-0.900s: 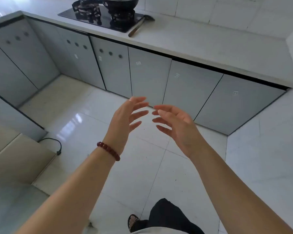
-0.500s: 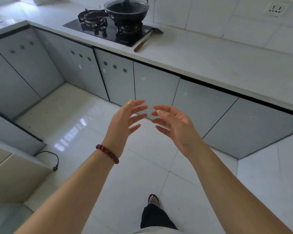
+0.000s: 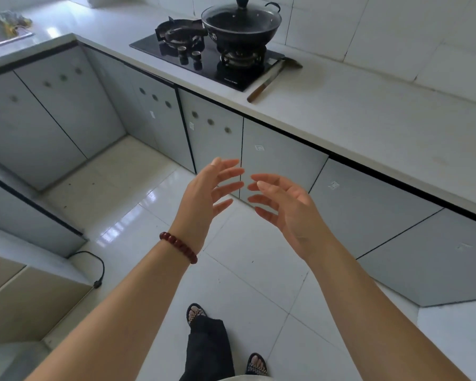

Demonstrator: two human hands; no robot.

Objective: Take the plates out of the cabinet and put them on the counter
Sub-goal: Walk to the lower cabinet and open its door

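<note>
Approaching shut cabinet doors (image 3: 282,163) | left hand (image 3: 204,199), right hand (image 3: 289,210): fingers spread, empty | advice: open one door first, keep counter (image 3: 368,119) landing spot clear of knife (image 3: 270,81)

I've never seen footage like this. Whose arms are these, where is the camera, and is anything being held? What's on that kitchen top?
There is no machine here. A person wears one wide-angle camera on the head, so you look forward and down along their own arms. The left hand, with a bead bracelet on its wrist, and the right hand are raised in front of the body, fingers spread and facing each other. Both are empty. The grey cabinet doors under the counter are all shut, and no plates are visible. On the counter sits a gas stove with a lidded black pot on one burner, and a wooden-handled utensil lies beside it. Below, you see the person's sandalled feet on the tiled floor.
</note>
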